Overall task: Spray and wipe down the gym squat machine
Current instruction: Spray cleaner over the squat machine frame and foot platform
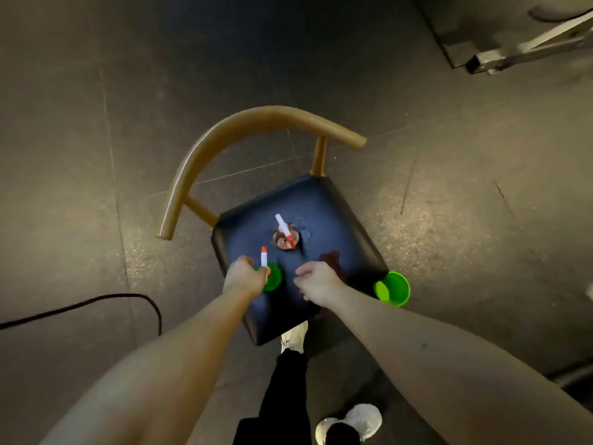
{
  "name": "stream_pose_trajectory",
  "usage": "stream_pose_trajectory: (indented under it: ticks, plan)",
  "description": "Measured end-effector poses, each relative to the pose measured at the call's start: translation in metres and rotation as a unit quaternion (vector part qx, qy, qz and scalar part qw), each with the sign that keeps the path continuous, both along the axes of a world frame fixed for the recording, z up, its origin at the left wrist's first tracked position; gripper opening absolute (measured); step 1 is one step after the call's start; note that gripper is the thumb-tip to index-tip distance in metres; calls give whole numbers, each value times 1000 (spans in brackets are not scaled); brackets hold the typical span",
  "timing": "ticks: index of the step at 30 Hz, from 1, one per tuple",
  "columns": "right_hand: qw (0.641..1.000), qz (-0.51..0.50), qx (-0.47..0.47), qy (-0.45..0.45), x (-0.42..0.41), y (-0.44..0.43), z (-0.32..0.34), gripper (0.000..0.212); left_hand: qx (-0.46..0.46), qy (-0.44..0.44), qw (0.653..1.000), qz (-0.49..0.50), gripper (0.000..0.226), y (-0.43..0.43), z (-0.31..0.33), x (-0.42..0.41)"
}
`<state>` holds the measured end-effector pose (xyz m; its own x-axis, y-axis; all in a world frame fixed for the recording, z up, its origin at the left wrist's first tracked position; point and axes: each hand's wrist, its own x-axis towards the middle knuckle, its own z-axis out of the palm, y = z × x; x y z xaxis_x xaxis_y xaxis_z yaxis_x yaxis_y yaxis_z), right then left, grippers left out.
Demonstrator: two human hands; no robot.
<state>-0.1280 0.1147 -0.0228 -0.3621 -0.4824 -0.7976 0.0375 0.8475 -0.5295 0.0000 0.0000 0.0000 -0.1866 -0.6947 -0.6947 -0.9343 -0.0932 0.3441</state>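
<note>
A green spray bottle (273, 278) with a white and red nozzle stands on the black seat of a chair (324, 200). My left hand (245, 278) is closed around its trigger head. A second spray bottle (285, 236), brownish with the same white and red nozzle, stands at the middle of the seat. A dark brown cloth (332, 261) lies at the seat's right edge. Just in front of it hovers my right hand (316, 282), fingers loosely curled and holding nothing. A grey metal machine frame (526, 46) shows at the top right.
The chair has a curved wooden backrest (244, 126) on the far side. A green bucket (393, 288) stands on the floor by the seat's right corner. A black cable (96, 301) runs across the dark floor at left. My legs and white shoes are below the seat.
</note>
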Motion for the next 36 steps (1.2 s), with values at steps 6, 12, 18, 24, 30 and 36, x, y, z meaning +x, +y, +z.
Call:
stream_pose_trajectory:
  ticks: [6,12,18,24,30,36]
  plan:
    - [996,11,-8,-88,32,-42,-8,47,107,83,990,42,31,-8,-59,16]
    - [989,-33,27,-138,31,-63,-21,51,142,155,975,69,14,-16,-74,13]
    - [992,-18,11,-121,16,-46,17,53,83,129,988,13,20,-8,-34,11]
    - [993,93,-80,-1,-19,14,81,53,106,165,980,-28,9,13,36,-24]
    - [981,-9,-116,153,-62,115,121,40,110,178,962,-175,23,84,105,-116]
    - [952,-202,-119,195,-138,259,162,17,146,213,900,-352,29,204,163,-240]
